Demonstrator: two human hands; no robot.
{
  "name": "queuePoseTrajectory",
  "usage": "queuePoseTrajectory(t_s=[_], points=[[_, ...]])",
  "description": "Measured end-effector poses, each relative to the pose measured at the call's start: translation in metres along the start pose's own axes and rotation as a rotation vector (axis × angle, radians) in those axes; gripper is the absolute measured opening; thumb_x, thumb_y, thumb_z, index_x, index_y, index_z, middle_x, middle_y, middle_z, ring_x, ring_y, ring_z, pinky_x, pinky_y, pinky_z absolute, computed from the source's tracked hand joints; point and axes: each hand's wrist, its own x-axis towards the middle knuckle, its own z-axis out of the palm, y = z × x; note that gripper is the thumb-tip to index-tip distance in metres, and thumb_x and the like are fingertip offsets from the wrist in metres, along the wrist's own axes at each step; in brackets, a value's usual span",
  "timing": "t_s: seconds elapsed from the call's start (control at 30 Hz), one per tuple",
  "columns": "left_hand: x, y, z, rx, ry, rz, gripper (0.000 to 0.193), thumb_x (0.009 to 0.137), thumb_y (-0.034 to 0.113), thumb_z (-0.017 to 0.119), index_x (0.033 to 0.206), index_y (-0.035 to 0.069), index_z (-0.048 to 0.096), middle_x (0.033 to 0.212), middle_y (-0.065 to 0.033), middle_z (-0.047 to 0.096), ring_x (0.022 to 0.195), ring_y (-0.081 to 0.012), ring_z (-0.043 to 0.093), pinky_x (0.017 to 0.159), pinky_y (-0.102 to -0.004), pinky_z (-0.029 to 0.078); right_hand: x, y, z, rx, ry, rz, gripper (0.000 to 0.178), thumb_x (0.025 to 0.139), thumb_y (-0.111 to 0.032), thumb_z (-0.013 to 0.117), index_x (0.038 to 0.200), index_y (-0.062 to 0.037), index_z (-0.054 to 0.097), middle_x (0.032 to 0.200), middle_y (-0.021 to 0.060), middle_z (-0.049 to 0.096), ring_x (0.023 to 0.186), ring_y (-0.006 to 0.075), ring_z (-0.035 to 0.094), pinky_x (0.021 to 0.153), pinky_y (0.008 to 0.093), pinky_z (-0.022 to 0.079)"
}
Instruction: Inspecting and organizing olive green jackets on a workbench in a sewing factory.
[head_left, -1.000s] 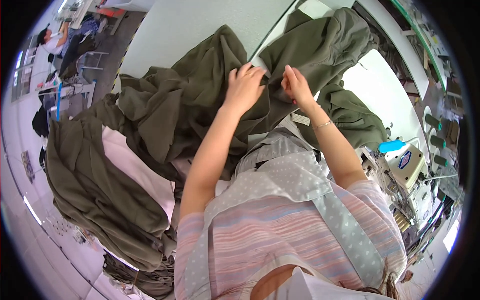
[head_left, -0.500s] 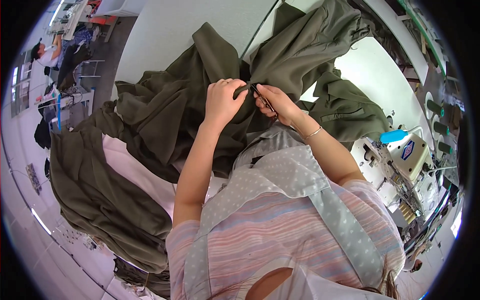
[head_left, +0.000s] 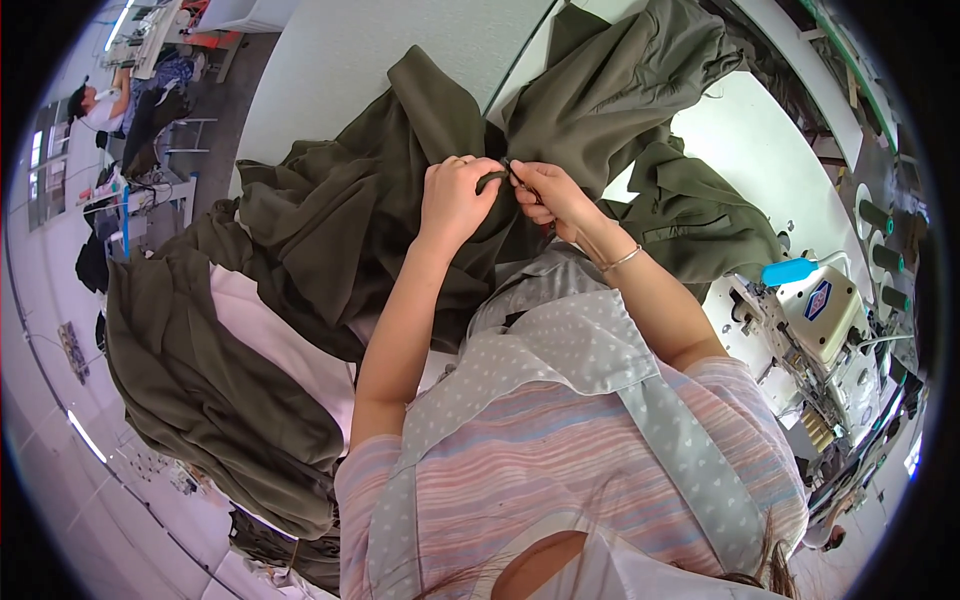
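Note:
Dark olive garment cloth lies heaped in folds over the worktable in front of me. My left hand pinches a folded edge of it between thumb and fingers. Close against those fingertips, my right hand is closed around small dark thread snips. Most of the snips is hidden by the fingers, and their tip meets the cloth edge. I cannot tell whether the blades are apart.
A sewing machine with a blue part stands at the right, green thread cones beyond it. More olive cloth hangs over the left side. The white table extends to the back. Another person sits far left.
My right hand has turned and shifted slightly, covering more of the snips. Both hands stay together at the same cloth edge. The whole view has drifted a little.

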Motion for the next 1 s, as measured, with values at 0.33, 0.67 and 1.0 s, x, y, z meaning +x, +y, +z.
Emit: queuePoseTrajectory(t_s=[0.33,0.67,1.0], points=[[-0.031,-0.01,-0.007,-0.506,0.003,-0.067,0.021,0.079,0.008,0.064,0.099,0.003,0.064,0.097,-0.0111,0.063,0.084,-0.0255,0.062,0.079,-0.0361,0.047,0.001,-0.023,0.013,-0.462,0.185,-0.464,0.02,0.091,-0.027,0.057,0.089,-0.007,0.056,0.064,-0.0001,0.053,0.044,0.0066,0.041,0.041,0.0213,0.031],[-0.128,-0.146,-0.099,0.742,0.178,-0.868,0.087,0.076,0.023,0.072,0.144,0.024,0.019,0.153,-0.0094,0.004,0.139,-0.0373,0.005,0.094,-0.065,0.035,0.102,0.039,0.035,-2.122,0.119,-0.627,0.022,0.075,-0.017,0.063,0.097,-0.0123,0.061,0.095,0.0093,0.06,0.081,0.0276,0.063,0.065,0.0395,0.053],[-0.146,-0.197,-0.131,0.328,0.088,-1.249,0.083,0.074,0.026,0.071,0.142,0.019,0.024,0.146,-0.014,0.028,0.128,-0.0403,0.036,0.095,-0.0465,0.044,0.0,-0.299,0.081,-1.425,0.659,-2.141,0.016,0.091,-0.006,0.053,0.106,-0.0094,0.059,0.073,0.0033,0.058,0.065,0.0143,0.053,0.059,0.0285,0.044]])
